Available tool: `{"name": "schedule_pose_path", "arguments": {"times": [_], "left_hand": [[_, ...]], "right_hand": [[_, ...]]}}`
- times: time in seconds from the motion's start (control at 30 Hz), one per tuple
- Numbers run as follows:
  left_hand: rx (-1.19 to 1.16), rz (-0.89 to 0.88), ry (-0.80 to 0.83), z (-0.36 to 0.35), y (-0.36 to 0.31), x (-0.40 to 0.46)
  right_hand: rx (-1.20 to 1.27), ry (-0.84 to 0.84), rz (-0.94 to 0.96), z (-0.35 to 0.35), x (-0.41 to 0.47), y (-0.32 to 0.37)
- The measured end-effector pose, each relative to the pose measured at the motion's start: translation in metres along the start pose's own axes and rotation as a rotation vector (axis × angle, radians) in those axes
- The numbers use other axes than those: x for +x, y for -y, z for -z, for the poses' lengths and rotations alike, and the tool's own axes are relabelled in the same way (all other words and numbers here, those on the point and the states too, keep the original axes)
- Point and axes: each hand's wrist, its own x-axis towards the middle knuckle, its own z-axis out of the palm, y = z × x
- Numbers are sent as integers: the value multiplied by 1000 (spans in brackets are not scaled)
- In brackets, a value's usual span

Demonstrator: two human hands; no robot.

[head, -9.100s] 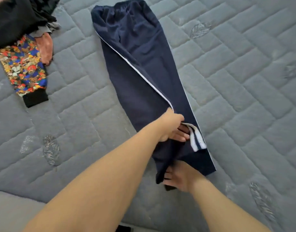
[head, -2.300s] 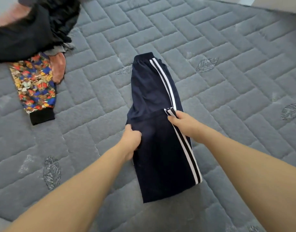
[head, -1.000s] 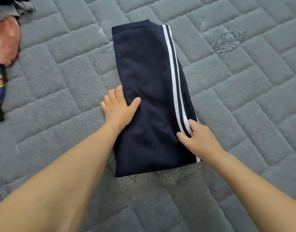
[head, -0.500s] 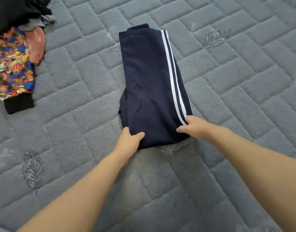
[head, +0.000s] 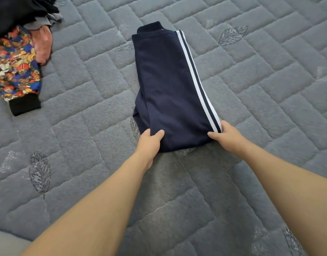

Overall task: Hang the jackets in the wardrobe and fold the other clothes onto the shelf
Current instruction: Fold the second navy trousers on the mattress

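Observation:
Navy track pants (head: 170, 85) with white side stripes lie folded in a long rectangle on the grey quilted bed (head: 260, 74). My left hand (head: 149, 143) grips the near left corner of the fold, thumb on top and fingers underneath. My right hand (head: 225, 137) pinches the near right corner, just below the end of the stripes. The near edge of the pants sits between my two hands.
A heap of other clothes lies at the far left: a black garment (head: 14, 13), a colourful patterned sleeve with a black cuff (head: 14, 71) and a pink piece (head: 43, 45). The bed's near edge shows at the bottom left corner.
The pants went from laid out long to folded in half. My hands slid from pressing on the fold down to its near corners, which they now grip.

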Motion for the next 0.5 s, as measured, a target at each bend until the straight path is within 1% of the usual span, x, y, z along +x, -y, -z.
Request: {"name": "schedule_pose_path", "arguments": {"times": [0.1,0.23,0.33,0.4,0.5], "left_hand": [[-34,-92,2,5,6,-12],[67,-73,-65,21,24,-21],[217,-3,-123,33,40,-26],[284,77,-130,41,52,-33],[272,241,-110,54,71,-48]], "right_hand": [[23,-16,-11,3,-13,-5],[164,-9,-61,-7,-35,-11],[207,52,-91,-29,-59,-24],[209,89,-122,-45,-78,-35],[210,136,-209,-69,-108,-50]]}}
